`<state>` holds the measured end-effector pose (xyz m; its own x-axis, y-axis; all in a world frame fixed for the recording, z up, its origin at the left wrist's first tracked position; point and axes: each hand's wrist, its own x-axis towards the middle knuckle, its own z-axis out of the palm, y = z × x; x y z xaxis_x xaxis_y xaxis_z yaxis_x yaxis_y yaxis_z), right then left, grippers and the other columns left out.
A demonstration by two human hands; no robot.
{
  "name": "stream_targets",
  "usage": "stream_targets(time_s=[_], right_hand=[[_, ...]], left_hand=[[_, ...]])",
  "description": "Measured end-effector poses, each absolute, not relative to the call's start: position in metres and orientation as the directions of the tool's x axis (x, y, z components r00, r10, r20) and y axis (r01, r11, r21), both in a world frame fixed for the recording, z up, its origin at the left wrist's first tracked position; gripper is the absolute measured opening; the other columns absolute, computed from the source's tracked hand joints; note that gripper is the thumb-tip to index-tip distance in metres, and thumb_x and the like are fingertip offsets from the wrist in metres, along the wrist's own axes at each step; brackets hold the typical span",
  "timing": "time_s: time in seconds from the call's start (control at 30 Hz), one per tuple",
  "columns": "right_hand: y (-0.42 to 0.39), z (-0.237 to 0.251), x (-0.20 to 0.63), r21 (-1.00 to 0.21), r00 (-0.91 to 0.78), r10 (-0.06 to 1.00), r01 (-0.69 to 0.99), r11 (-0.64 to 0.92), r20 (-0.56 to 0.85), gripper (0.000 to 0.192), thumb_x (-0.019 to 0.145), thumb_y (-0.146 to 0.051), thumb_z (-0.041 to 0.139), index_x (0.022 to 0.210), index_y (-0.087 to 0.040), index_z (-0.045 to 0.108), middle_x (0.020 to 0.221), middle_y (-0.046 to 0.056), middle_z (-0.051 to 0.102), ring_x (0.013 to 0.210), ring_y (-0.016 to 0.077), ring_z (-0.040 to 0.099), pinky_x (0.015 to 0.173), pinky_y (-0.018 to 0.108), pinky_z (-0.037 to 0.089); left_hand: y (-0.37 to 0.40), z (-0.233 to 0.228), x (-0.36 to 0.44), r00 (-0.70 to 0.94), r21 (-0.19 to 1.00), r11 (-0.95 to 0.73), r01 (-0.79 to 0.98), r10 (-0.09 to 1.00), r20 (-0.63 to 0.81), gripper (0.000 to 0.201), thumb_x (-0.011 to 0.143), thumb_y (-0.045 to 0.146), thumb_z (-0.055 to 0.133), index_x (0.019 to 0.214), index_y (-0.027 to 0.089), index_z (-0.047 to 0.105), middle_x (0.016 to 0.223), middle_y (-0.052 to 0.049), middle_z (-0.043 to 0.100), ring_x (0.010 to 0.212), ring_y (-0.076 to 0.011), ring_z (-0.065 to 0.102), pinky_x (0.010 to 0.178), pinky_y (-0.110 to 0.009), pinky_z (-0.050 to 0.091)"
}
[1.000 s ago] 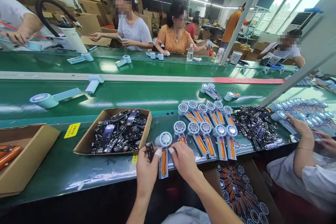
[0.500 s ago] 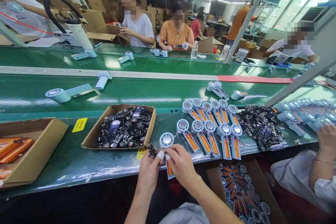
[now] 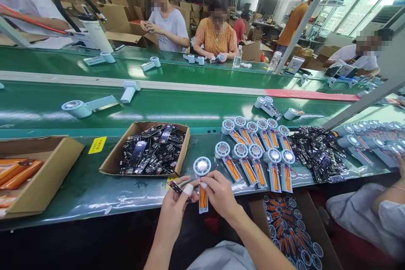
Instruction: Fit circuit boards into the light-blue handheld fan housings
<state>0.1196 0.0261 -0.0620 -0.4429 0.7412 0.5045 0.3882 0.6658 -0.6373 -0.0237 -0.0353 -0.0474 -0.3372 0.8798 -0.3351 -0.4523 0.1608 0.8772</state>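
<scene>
My left hand [image 3: 179, 196] holds a small dark circuit board [image 3: 177, 186] between thumb and fingers, a white cover on its thumb. In front of me, at the bench edge, lies a light-blue handheld fan [image 3: 202, 166], its round head away from me and its open handle showing an orange battery. My right hand [image 3: 220, 192] is closed in a pinch at the neck of this fan, beside the left fingertips; what is between its fingers is too small to make out. Several similar open fans [image 3: 240, 152] lie in rows to the right.
A cardboard box [image 3: 106, 166] of circuit boards stands left of the fan, another box [image 3: 53, 181] with orange batteries further left. Loose circuit boards [image 3: 319, 152] are heaped at right. Beyond runs a green conveyor [image 3: 190, 112]; co-workers sit across it and at right.
My left hand has shifted slightly left and its circuit board has turned flatter. More of the fan's handle and orange battery now shows between my hands. The right hand keeps pinching at the neck.
</scene>
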Motion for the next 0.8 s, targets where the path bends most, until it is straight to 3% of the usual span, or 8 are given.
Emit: stream_targets(time_s=[0.13, 0.23, 0.37, 0.53, 0.67, 0.8], right_hand=[[0.029, -0.061, 0.119, -0.509, -0.489, 0.679, 0.449, 0.734, 0.547, 0.025, 0.099, -0.014, 0.048, 0.104, -0.018, 0.072, 0.089, 0.009, 0.066, 0.08, 0.0196, 0.061, 0.068, 0.029, 0.051], [0.03, -0.062, 0.118, -0.497, -0.497, 0.667, 0.445, 0.745, 0.556, 0.023, 0.097, -0.013, 0.049, 0.101, -0.017, 0.072, 0.09, 0.009, 0.066, 0.08, 0.0203, 0.061, 0.068, 0.03, 0.05], [0.029, -0.061, 0.117, -0.614, -0.474, 0.716, 0.381, 0.691, 0.512, 0.021, 0.095, -0.012, 0.051, 0.098, -0.017, 0.072, 0.09, 0.008, 0.065, 0.082, 0.0194, 0.061, 0.07, 0.029, 0.05], [0.028, -0.051, 0.117, -0.819, -0.429, 0.828, 0.277, 0.502, 0.362, 0.02, 0.091, -0.011, 0.057, 0.094, -0.02, 0.074, 0.088, 0.005, 0.062, 0.079, 0.0161, 0.062, 0.07, 0.025, 0.049], [0.03, -0.043, 0.117, -0.86, -0.451, 0.846, 0.269, 0.434, 0.286, 0.019, 0.09, -0.012, 0.06, 0.092, -0.021, 0.076, 0.086, 0.003, 0.061, 0.078, 0.0152, 0.061, 0.068, 0.025, 0.048], [0.031, -0.046, 0.116, -0.819, -0.446, 0.824, 0.282, 0.499, 0.349, 0.018, 0.089, -0.01, 0.059, 0.092, -0.019, 0.074, 0.086, 0.003, 0.06, 0.076, 0.0149, 0.061, 0.067, 0.024, 0.048]], left_hand=[[-0.037, -0.046, -0.027, -0.404, 0.916, 0.199, -0.349, 0.85, -0.338, 0.06, 0.068, 0.051, 0.079, 0.111, 0.016, 0.056, 0.098, -0.008, 0.076, 0.063, -0.0144, 0.066, 0.067, -0.032, 0.057], [-0.035, -0.048, -0.027, -0.467, 0.943, 0.287, -0.166, 0.819, -0.332, 0.06, 0.066, 0.056, 0.074, 0.107, 0.016, 0.058, 0.09, -0.007, 0.075, 0.065, -0.0183, 0.069, 0.07, -0.037, 0.059], [-0.035, -0.049, -0.029, -0.44, 0.936, 0.346, -0.061, 0.833, -0.336, 0.058, 0.066, 0.059, 0.068, 0.104, 0.016, 0.06, 0.069, -0.001, 0.069, 0.06, -0.0211, 0.067, 0.065, -0.037, 0.058], [-0.037, -0.039, -0.03, -0.293, 0.916, 0.399, -0.044, 0.871, -0.394, 0.065, 0.072, 0.061, 0.058, 0.118, 0.014, 0.056, 0.063, 0.0, 0.067, 0.054, -0.0216, 0.066, 0.051, -0.033, 0.053], [-0.038, -0.038, -0.031, -0.346, 0.912, 0.4, 0.084, 0.871, -0.35, 0.062, 0.076, 0.061, 0.05, 0.114, 0.014, 0.059, 0.063, 0.0, 0.063, 0.049, -0.0177, 0.058, 0.043, -0.028, 0.045], [-0.04, -0.044, -0.03, -0.383, 0.887, 0.384, 0.255, 0.883, -0.272, 0.051, 0.08, 0.059, 0.042, 0.095, 0.016, 0.065, 0.058, 0.001, 0.058, 0.047, -0.0162, 0.052, 0.045, -0.027, 0.041]])
